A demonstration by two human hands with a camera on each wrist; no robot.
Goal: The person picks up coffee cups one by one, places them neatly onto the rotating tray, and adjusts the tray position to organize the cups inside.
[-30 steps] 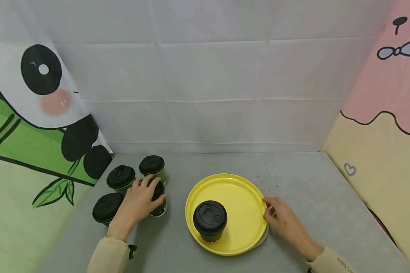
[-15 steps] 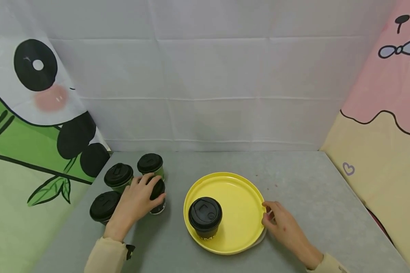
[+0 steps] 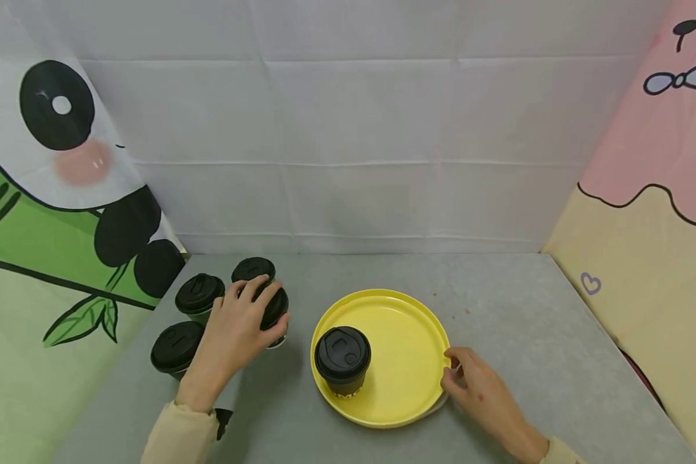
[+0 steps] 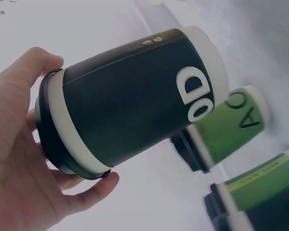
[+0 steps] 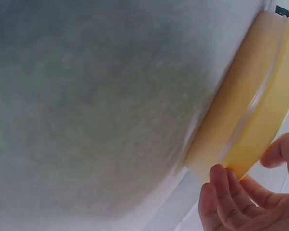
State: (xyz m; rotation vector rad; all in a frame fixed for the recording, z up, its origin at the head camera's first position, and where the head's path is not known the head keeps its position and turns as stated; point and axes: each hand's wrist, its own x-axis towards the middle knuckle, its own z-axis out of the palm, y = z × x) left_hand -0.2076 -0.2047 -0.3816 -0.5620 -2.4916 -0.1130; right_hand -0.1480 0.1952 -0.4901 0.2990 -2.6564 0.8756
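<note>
My left hand (image 3: 238, 328) grips a dark paper coffee cup (image 4: 130, 101) by its black lid, fingers and thumb round the lid's edge. In the left wrist view this cup is tilted and shows white lettering. Green cups (image 4: 231, 127) with black lids stand beyond it. My right hand (image 3: 487, 393) pinches the right rim of a round yellow tray (image 3: 406, 361), the thumb and fingertips at its edge in the right wrist view. On the tray's left part another black-lidded coffee cup (image 3: 343, 361) stands upright.
Left of my left hand are two more lidded cups, a green cup (image 3: 200, 296) and a nearer cup (image 3: 176, 348). Behind the held cup is a further lidded cup (image 3: 253, 269). A pale edge (image 3: 437, 407) shows under the tray. White cloth (image 3: 354, 129) closes off the grey table's back.
My left hand has lifted the dark cup off the table and moved it slightly up and right. The right hand stays at the tray's rim. The view has shifted a little.
</note>
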